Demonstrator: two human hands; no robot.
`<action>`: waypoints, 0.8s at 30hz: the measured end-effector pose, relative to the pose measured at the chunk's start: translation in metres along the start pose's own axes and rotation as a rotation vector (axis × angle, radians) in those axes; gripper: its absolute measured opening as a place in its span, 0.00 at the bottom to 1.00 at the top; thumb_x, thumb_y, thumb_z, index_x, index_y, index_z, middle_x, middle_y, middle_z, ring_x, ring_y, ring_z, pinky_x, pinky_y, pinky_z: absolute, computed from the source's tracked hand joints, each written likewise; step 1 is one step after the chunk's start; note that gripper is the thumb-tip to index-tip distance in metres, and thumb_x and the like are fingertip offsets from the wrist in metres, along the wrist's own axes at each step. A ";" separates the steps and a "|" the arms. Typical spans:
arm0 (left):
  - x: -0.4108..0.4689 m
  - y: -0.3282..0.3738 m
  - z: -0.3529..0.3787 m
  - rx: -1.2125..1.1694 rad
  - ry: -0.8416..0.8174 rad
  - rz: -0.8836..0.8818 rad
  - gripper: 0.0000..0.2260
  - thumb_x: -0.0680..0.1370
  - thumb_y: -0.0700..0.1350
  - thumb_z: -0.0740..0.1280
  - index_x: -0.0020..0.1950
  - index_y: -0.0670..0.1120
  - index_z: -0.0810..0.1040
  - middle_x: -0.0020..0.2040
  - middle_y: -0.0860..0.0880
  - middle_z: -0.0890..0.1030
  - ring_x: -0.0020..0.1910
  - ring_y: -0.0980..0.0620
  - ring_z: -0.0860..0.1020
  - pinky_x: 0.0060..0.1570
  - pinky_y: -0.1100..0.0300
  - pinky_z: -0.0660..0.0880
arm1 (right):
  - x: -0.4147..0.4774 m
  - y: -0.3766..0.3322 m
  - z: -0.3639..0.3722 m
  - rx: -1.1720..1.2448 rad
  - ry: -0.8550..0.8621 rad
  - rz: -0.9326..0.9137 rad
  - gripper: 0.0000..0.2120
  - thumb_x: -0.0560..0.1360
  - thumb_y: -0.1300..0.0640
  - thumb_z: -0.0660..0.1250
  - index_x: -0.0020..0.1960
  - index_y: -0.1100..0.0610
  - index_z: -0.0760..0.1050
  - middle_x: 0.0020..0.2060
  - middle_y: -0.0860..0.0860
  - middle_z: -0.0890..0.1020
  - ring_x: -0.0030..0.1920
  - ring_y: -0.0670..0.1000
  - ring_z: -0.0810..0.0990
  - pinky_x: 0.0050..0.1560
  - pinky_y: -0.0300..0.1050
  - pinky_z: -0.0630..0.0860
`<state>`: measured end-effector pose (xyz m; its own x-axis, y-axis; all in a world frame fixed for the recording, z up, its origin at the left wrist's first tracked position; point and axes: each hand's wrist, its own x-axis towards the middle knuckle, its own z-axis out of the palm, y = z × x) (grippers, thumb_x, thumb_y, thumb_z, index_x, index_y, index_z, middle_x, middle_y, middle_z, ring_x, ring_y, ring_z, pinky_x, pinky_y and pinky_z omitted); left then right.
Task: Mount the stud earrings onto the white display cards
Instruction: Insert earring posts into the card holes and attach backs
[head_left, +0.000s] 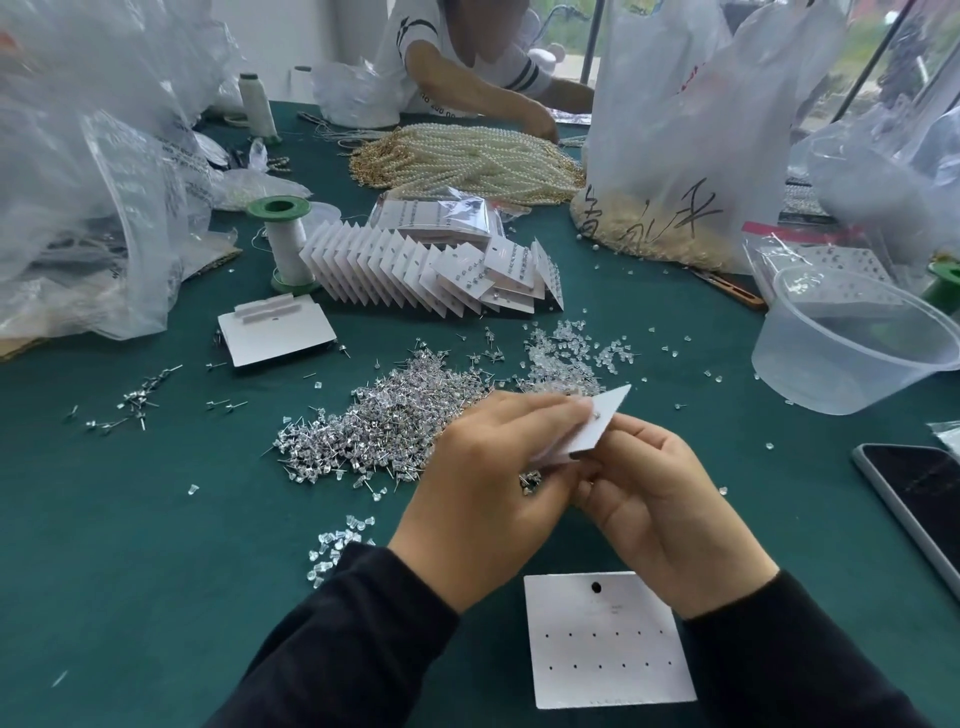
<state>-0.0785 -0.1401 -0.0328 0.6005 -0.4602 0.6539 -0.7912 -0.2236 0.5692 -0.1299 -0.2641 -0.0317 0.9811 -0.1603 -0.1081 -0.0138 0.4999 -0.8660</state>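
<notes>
Both your hands are up over the stud pile with one card between them. Your left hand curls round its near edge, and your right hand pinches it from below. One stud seems to sit in the card; I can't tell whether your right fingers hold another.

Watch it here: the card is tilted and bent in your grip. Press too hard and it may crease, or the post may miss its hole and drop into the pile. A loose stud could also fall out before a back goes on.

Now the count: two hands, one card held and one blank card lying by your wrists with twelve small holes in two rows of six. There's one tub and one phone. The studs and clear backs are far too many to count.
</notes>
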 end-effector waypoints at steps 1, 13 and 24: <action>0.000 0.000 -0.001 -0.015 0.009 -0.019 0.15 0.66 0.36 0.70 0.52 0.40 0.81 0.49 0.46 0.83 0.47 0.51 0.81 0.49 0.61 0.75 | 0.000 0.000 -0.001 0.017 0.008 -0.012 0.15 0.67 0.63 0.65 0.49 0.73 0.75 0.41 0.63 0.80 0.40 0.54 0.81 0.40 0.42 0.79; 0.004 -0.002 -0.007 0.000 0.105 -0.091 0.05 0.72 0.38 0.67 0.45 0.42 0.82 0.35 0.51 0.81 0.32 0.59 0.73 0.35 0.68 0.71 | 0.000 -0.007 -0.010 0.058 0.021 -0.132 0.07 0.68 0.63 0.64 0.38 0.63 0.81 0.34 0.57 0.82 0.35 0.52 0.80 0.37 0.43 0.79; 0.004 -0.011 -0.010 -0.393 0.244 -0.635 0.10 0.67 0.48 0.66 0.34 0.42 0.79 0.34 0.43 0.83 0.34 0.43 0.80 0.32 0.49 0.78 | 0.008 -0.002 -0.039 -1.536 0.321 -0.291 0.04 0.71 0.61 0.70 0.44 0.56 0.83 0.40 0.50 0.79 0.42 0.51 0.75 0.44 0.39 0.67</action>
<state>-0.0664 -0.1307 -0.0316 0.9686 -0.1343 0.2091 -0.2161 -0.0395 0.9756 -0.1294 -0.2993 -0.0499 0.9080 -0.3568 0.2198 -0.2089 -0.8401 -0.5005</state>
